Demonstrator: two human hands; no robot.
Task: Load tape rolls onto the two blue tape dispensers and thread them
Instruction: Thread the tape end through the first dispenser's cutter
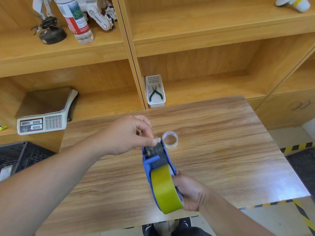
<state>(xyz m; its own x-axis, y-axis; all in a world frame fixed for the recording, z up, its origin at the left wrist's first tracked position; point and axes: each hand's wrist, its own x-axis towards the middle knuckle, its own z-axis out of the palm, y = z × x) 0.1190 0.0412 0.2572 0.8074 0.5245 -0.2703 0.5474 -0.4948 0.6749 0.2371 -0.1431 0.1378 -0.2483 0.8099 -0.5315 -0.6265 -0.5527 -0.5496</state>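
We see one blue tape dispenser (pixel 154 165) held up above the wooden table (pixel 221 150), in the middle of the view and a little nearer the person than the table's centre. Its long axis runs from the person outward toward the shelves, leaning slightly to the left at the far end, so the cutting end points away from us and the rounded roll end points back toward the body. A yellow-green tape roll (pixel 164 189) sits in the near end, edge up, with its broad band facing us. The right hand (pixel 189 191) wraps the dispenser from the right side at the roll, fingers closed around the frame and largely hidden behind it. The left hand (pixel 129 135) reaches in from the left, its thumb and forefinger pinched narrowly on a small pale tape end (pixel 157 139) right at the dispenser's far tip; the other fingers are curled in. Just beyond that tip, lying flat on the table, is a clear tape roll (pixel 170 139), close to the dispenser but we cannot tell whether they touch. A sliver of something red and white (pixel 139 148) shows under the left hand, too hidden to identify.
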